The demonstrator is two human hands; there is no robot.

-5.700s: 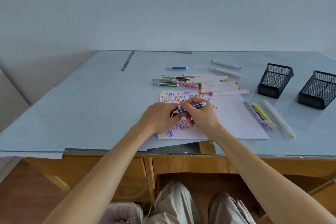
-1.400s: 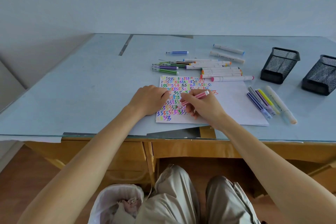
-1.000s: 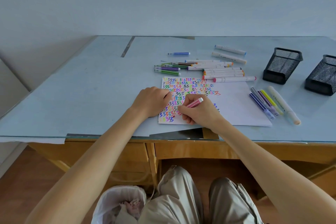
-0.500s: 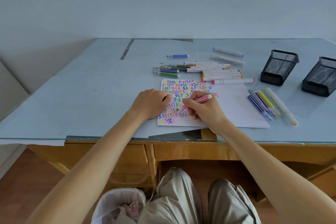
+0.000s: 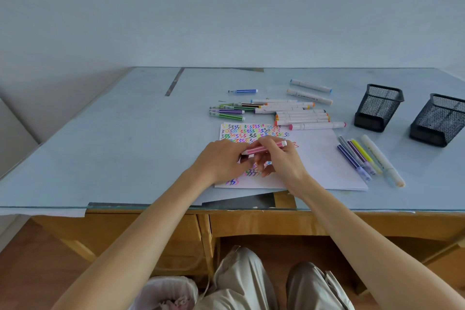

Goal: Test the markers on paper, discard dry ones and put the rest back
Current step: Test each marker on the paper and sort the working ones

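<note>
Looking from left to right, we first see a white-lined waste bin [image 5: 166, 292] on the floor under the desk, with crumpled pale material in it that we cannot identify. On the glass-topped desk [image 5: 113, 138] a loose row of thin striped markers [image 5: 227, 111] lies above the paper, and just beside them a stack of thicker white-barrelled markers [image 5: 300, 114]. Farther right stand two black wire-mesh pen holders [image 5: 378, 111], well apart from our hands; we cannot tell what, if anything, is inside them.

Our left hand [image 5: 220, 161] is curled over the white sheet of paper covered in coloured zigzag marks [image 5: 324, 166], its fingertips pinched at the left end of a pink striped marker [image 5: 263, 148]. Our right hand [image 5: 283, 162] is wrapped around the same marker from above, thumb and forefinger closed on the barrel. Both grips are clamped on it, and the pen lies nearly level between them, raised just above the sheet, its white end [image 5: 283, 143] sticking out past the right hand's knuckles. The left end is hidden by fingers, so we cannot tell whether the cap is on.

Right of the paper's edge, a small group of markers [image 5: 362, 158] lies side by side on the desk: dark blue, grey, purple, yellow, and a fat white one.
</note>
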